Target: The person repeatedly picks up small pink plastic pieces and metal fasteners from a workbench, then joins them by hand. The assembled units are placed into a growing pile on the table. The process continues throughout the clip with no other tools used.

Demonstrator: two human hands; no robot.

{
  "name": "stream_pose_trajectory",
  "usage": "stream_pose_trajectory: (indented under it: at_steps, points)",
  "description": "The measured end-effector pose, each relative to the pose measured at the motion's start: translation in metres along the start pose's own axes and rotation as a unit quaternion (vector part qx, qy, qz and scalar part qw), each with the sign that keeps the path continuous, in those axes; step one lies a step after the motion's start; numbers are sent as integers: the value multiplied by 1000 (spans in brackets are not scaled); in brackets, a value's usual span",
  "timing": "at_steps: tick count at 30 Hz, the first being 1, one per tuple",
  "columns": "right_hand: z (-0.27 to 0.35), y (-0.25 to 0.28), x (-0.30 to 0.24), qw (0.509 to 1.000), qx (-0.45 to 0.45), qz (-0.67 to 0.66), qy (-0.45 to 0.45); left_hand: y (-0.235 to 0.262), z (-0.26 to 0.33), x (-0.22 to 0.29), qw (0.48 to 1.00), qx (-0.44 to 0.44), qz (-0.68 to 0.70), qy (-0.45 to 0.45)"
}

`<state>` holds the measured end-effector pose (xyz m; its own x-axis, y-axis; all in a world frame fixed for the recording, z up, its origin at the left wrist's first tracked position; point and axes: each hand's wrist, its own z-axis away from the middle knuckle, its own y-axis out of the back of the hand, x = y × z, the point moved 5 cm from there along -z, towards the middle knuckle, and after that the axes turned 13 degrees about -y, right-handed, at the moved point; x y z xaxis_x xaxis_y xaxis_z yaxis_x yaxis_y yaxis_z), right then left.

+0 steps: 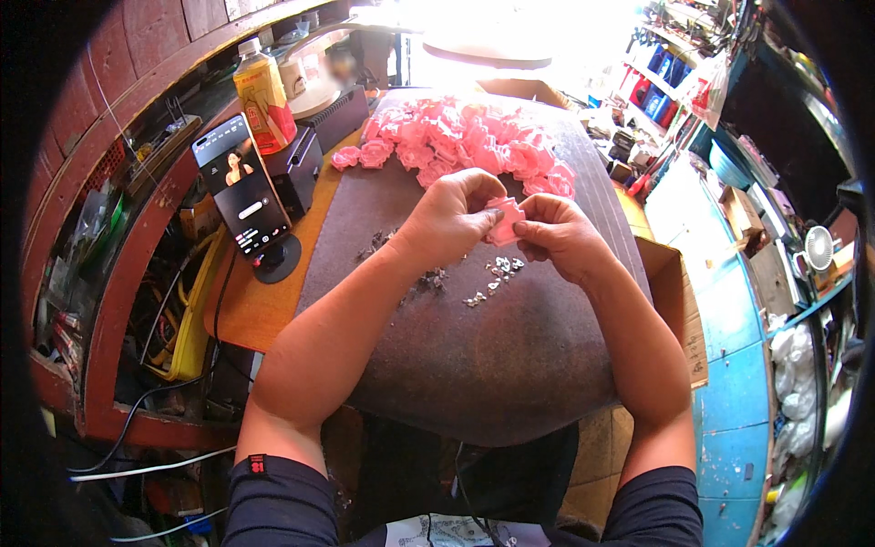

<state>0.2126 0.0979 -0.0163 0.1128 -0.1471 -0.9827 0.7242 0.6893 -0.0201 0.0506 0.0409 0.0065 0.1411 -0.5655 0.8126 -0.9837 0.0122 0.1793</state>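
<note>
Both my hands meet over the dark mat (474, 383), pinching one pink ribbon flower (503, 224) between them. My left hand (451, 217) grips its left side with thumb and fingers. On its right side, my right hand (561, 232) holds it with thumb and fingertips. Just beyond lies a big heap of pink ribbon flowers (456, 137). Below my hands, small shiny metal pieces (497, 278) are scattered on the mat. A looser cluster of small dark pieces (428, 281) lies to their left, partly hidden by my left forearm.
At the left a phone (241, 187) stands on a round-based holder, next to a yellow and red bottle (264, 96) and a dark box (296, 169). A cardboard box (674, 296) is at the mat's right. Crowded shelves (146, 264) line the left; a small fan (818, 248) stands far right.
</note>
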Motion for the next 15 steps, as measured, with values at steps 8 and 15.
stream_pose_trajectory:
  at_steps: [8, 15]
  points:
    - [5, -6, -9, 997, 43, 41, 47, 4, 1, 2, 999, 29, -7, 14]
    - [5, -7, -11, 992, 57, 83, 72, 1, 2, -2, 999, 2, -44, 3]
